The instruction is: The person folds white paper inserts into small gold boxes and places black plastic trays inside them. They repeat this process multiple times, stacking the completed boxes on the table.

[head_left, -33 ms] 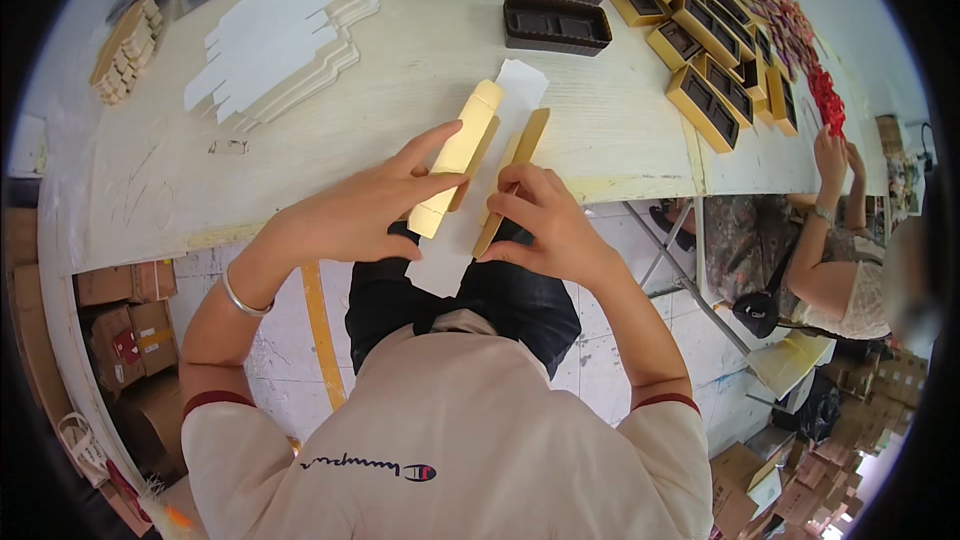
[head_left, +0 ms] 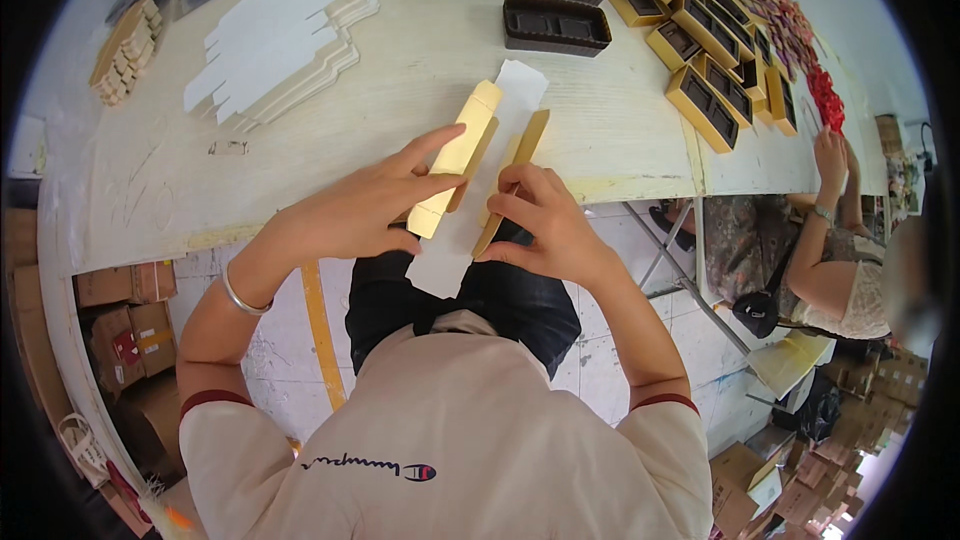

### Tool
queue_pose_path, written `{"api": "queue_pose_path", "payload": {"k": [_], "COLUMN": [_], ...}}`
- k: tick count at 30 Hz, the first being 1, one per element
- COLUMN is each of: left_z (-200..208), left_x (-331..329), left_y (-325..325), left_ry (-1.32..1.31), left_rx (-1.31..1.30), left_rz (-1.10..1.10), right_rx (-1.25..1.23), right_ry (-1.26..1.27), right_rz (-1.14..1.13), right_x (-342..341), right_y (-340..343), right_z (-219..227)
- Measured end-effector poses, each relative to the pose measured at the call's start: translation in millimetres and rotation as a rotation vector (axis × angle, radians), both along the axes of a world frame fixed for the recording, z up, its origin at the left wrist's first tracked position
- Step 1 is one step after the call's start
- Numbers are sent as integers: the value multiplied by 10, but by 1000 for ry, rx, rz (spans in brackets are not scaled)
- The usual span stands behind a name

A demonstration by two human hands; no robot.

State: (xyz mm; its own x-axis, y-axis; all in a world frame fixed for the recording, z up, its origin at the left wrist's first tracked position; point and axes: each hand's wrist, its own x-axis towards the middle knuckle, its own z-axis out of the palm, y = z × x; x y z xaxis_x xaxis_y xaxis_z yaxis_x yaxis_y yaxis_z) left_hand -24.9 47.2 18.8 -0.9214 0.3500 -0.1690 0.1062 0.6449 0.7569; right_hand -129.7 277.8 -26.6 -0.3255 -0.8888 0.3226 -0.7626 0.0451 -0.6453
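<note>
A partly folded cardboard box, white inside with gold sides, lies lengthwise before me, its near end over the table edge above my lap. My left hand is on its left gold side: the index and middle fingers reach across the panel and the thumb is by the near corner. On the opposite side, my right hand pinches the right gold wall between thumb and bent fingers. Both long sides stand raised, and a white flap sticks out flat at the far end.
White flat box blanks are stacked at the left back. Dark brown trays stand ahead. Gold boxes with brown inserts are piled at the right, near red ribbon. Another person's hands work at the right edge.
My left thumb has moved slightly up toward the box's near corner. My right hand and the box look almost the same.
</note>
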Motion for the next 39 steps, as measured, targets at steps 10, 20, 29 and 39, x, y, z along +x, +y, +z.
{"api": "queue_pose_path", "payload": {"k": [10,20,29,39], "left_z": [-343,-414,-355,-500], "left_x": [-183,-176,-205,-94], "left_y": [277,328,251,316], "left_ry": [369,407,107,87], "left_rx": [24,95,312,546], "left_rz": [104,144,132,304], "right_rx": [-116,30,-235,-511], "right_ry": [-130,-518,249,-357], "right_rz": [-126,-129,-161,-408], "right_x": [149,201,336,413], "right_y": [-227,-49,51,-170], "right_z": [-48,245,-195,-411]}}
